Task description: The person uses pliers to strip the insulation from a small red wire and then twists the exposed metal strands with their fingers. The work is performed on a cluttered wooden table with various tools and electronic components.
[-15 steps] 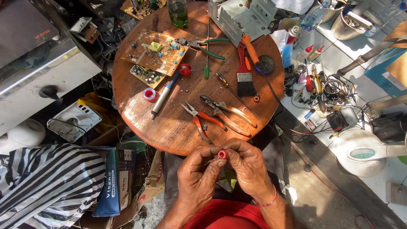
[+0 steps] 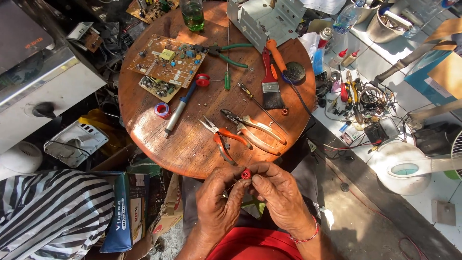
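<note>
Just below the near edge of a round wooden table, both my hands meet. My left hand and my right hand pinch a small red round part between their fingertips, with a thin wire at the left fingers. Orange-handled needle-nose pliers and larger pliers lie on the table just beyond my hands. Further back lie a brown circuit board, a grey desoldering pump, a paintbrush, green-handled pliers, and rolls of red tape.
A glass of green liquid and a metal chassis stand at the table's far side. A cluttered white bench with tools and wires runs along the right. A striped cloth, boxes and an appliance crowd the left.
My hands stay together at the table's edge on the red part; the fingers have shifted only slightly.
</note>
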